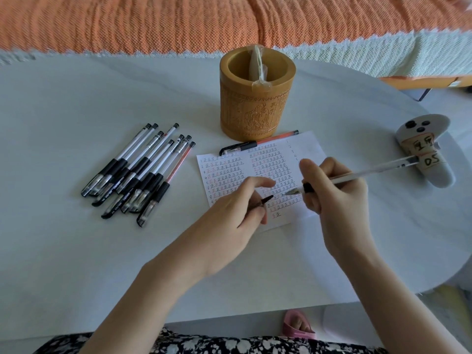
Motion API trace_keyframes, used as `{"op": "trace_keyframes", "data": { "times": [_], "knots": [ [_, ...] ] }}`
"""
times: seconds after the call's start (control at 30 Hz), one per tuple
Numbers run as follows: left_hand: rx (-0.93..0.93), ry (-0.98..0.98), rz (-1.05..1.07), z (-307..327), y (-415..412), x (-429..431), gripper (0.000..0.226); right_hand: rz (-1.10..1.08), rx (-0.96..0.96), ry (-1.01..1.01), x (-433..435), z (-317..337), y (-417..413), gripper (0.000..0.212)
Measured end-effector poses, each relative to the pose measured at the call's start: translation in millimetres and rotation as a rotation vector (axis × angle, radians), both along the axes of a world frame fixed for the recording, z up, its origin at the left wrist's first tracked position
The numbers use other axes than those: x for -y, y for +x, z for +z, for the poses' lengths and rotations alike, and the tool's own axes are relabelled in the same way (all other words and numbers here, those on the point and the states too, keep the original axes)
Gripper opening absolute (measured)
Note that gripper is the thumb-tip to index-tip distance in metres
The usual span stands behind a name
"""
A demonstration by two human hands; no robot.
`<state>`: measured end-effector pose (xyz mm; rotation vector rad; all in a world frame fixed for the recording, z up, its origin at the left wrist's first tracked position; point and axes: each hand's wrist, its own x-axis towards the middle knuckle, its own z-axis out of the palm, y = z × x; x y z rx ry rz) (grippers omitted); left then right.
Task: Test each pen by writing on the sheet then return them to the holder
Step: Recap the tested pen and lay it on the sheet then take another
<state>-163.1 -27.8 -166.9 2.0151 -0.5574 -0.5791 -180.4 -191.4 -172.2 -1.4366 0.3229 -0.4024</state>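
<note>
My right hand (334, 190) grips an uncapped clear pen (362, 175), its tip just above the sheet (306, 146). The sheet is covered with rows of red and black marks. My left hand (237, 208) holds the pen's black cap (265, 200) over the sheet's lower part. A carved bamboo holder (255, 108) stands behind the sheet, with a plastic wrapper inside. One capped red pen (258, 143) lies between holder and sheet. Several capped pens (143, 169) lie in a bunch at the left.
A grey controller (424, 149) with taped labels lies at the table's right edge, under the held pen's back end. The white oval table (76, 238) ends close at the right and front. An orange blanket (178, 21) lies beyond the table.
</note>
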Motion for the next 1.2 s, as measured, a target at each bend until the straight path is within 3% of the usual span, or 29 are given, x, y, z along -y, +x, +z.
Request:
{"op": "trace_keyframes", "data": {
  "times": [0.27, 0.4, 0.5, 0.63, 0.97, 1.2],
  "knots": [
    [-0.023, -0.105, -0.033, 5, -3, 3, 0.036, 0.144, -0.044, -0.095, -11, -2, 1, 0.042],
    [-0.033, -0.146, 0.015, 6, -5, 4, 0.032, 0.307, -0.104, -0.051, -15, 5, -2, 0.043],
    [0.084, -0.1, 0.079, 4, -3, 2, 0.015, 0.393, -0.128, -0.045, -9, 6, -1, 0.053],
    [0.205, -0.069, 0.199, 4, 1, -1, 0.014, 0.484, -0.133, -0.006, -1, 4, 1, 0.019],
    [0.284, 0.0, 0.201, -1, 1, 0, 0.022, 0.434, -0.125, -0.072, -6, 5, 0, 0.033],
    [0.285, 0.038, 0.218, -6, 1, 3, 0.024, 0.417, -0.169, -0.088, -10, 5, 1, 0.027]
  ]
}}
